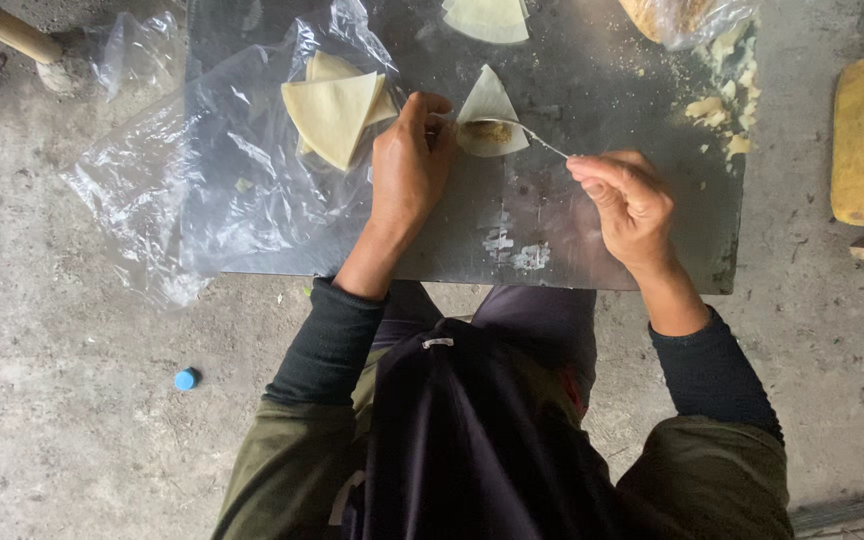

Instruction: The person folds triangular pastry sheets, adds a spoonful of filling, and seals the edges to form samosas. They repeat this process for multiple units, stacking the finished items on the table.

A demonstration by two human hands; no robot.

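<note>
Clear plastic bag (pixel 212 170), crumpled, flattened, lies over left edge of dark metal board (pixel 592 240), half on board, half on concrete; pale wedge-shaped wrappers (pixel 337 115) sit on it. 2nd clear bag (pixel 687 18), bunched round sth tan, at board's far right corner. No labels, signs, screens.
</note>
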